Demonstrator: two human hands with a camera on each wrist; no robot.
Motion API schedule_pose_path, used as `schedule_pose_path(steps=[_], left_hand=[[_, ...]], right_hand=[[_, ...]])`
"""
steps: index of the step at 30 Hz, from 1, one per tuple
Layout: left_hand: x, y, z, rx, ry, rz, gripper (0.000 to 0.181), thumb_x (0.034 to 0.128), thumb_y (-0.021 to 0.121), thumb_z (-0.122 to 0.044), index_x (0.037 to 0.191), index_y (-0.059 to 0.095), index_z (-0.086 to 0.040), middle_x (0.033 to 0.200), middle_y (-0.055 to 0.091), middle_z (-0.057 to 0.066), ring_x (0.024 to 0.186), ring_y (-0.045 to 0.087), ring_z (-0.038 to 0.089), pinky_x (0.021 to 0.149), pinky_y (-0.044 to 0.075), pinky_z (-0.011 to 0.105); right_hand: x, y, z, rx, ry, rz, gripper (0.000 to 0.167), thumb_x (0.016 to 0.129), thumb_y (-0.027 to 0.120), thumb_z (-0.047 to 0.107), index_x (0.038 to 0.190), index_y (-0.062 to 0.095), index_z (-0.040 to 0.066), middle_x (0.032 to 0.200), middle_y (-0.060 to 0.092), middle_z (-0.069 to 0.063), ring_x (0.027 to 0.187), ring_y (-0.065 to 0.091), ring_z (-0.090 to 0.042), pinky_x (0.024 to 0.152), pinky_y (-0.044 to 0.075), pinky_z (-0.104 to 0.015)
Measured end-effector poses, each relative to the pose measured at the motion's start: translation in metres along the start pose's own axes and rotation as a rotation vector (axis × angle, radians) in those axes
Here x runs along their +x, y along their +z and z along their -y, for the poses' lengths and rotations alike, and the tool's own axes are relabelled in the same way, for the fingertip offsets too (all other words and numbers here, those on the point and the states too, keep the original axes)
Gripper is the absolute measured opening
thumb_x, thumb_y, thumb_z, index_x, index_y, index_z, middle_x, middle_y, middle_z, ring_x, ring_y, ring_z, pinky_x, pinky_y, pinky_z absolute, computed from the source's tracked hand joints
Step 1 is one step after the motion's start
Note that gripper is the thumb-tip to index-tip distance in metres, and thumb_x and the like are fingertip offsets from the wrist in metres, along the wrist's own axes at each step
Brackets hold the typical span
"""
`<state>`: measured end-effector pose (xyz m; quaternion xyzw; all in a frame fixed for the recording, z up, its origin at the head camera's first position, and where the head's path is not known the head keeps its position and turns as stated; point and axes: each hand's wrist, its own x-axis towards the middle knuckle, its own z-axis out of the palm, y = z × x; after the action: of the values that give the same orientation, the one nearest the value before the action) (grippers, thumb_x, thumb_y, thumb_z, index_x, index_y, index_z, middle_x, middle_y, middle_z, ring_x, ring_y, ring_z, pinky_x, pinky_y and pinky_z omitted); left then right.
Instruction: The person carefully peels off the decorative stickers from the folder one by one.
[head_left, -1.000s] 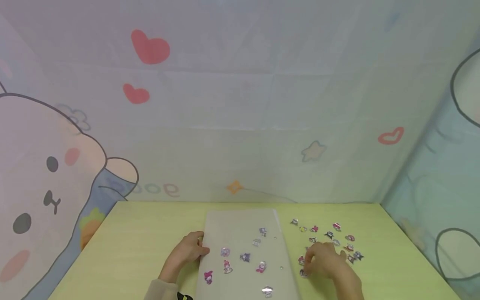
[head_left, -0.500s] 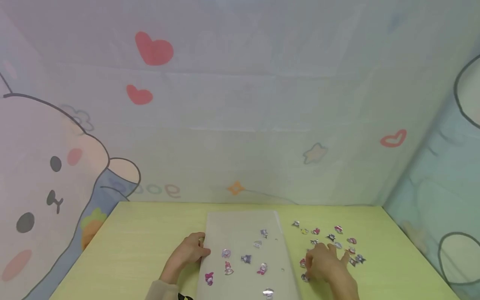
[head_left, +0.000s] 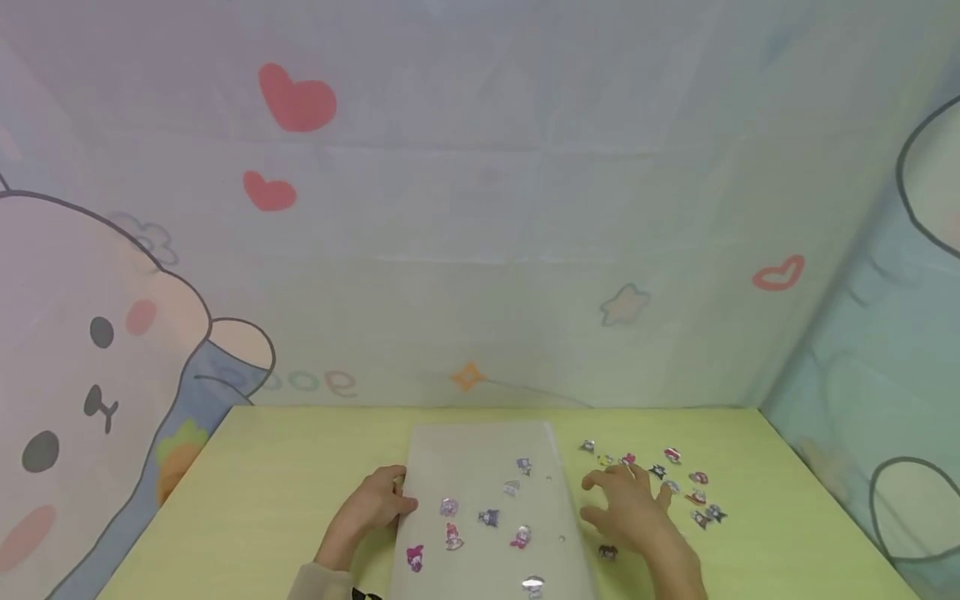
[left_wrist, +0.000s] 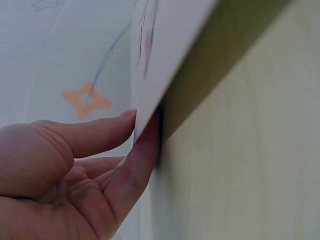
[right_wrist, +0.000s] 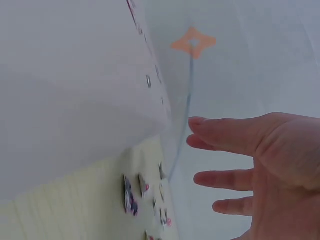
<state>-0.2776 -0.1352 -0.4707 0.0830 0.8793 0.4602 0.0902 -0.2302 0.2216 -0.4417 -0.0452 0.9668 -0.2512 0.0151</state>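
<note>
A pale, flat board (head_left: 480,450) lies on the table with several small cartoon-character stickers on it, including a purple one (head_left: 489,517) and a magenta one (head_left: 415,557). My left hand (head_left: 375,500) pinches the board's left edge; in the left wrist view the thumb (left_wrist: 107,134) is above and a finger (left_wrist: 132,177) reaches beneath. Right of the board, my right hand (head_left: 630,508) hovers over loose stickers, fingers spread and thumb apart. Between those fingers (right_wrist: 225,180) nothing shows in the right wrist view. A dark sticker (head_left: 607,552) lies just below this hand, which hides part of the group.
More loose stickers (head_left: 697,497) are scattered on the yellow-green table (head_left: 300,450) to the right, some beyond the right hand. A printed cloth backdrop (head_left: 480,208) rises behind the table's far edge. Cloth also hangs along both sides.
My right hand has shifted up and leftward toward the board, away from the nearest loose sticker, and its fingers have spread. The left hand keeps its hold on the board's edge.
</note>
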Motion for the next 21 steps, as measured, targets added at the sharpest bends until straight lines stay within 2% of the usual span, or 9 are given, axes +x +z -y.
schedule_pose_path(steps=[3,7,13,21], left_hand=[[-0.001,0.0,-0.002,0.004,0.005,-0.004,0.064,0.0864,0.068,0.001,0.138,0.035,0.019,0.068,0.051,0.005,0.054,0.046,0.013,0.054,0.04,0.029],[-0.001,0.0,-0.002,0.002,0.014,0.001,0.063,0.0862,0.068,0.002,0.138,0.036,0.019,0.067,0.052,0.005,0.054,0.048,0.014,0.053,0.041,0.029],[-0.001,0.001,0.0,0.0,0.033,0.021,0.062,0.0871,0.066,0.002,0.137,0.035,0.02,0.061,0.051,0.004,0.05,0.046,0.012,0.052,0.04,0.028],[-0.001,0.0,0.0,0.026,0.018,-0.002,0.064,0.0864,0.068,0.001,0.137,0.035,0.021,0.064,0.054,0.006,0.051,0.049,0.013,0.054,0.042,0.029]], right_hand=[[0.002,0.003,0.011,-0.014,-0.039,-0.033,0.029,0.086,0.074,0.023,0.114,0.067,0.017,0.137,0.049,-0.022,0.135,0.022,-0.054,0.095,0.001,-0.081],[0.005,0.014,0.025,-0.024,-0.091,-0.065,0.02,0.084,0.075,0.02,0.103,0.07,0.018,0.13,0.054,-0.019,0.134,0.027,-0.053,0.095,0.004,-0.081],[0.003,0.029,0.043,0.004,-0.129,-0.055,0.012,0.081,0.073,0.016,0.092,0.071,0.019,0.13,0.054,-0.02,0.135,0.026,-0.051,0.098,0.001,-0.079],[0.001,0.039,0.06,-0.047,-0.177,-0.037,0.008,0.078,0.077,0.017,0.082,0.07,0.019,0.125,0.058,-0.017,0.133,0.03,-0.052,0.098,0.005,-0.079]])
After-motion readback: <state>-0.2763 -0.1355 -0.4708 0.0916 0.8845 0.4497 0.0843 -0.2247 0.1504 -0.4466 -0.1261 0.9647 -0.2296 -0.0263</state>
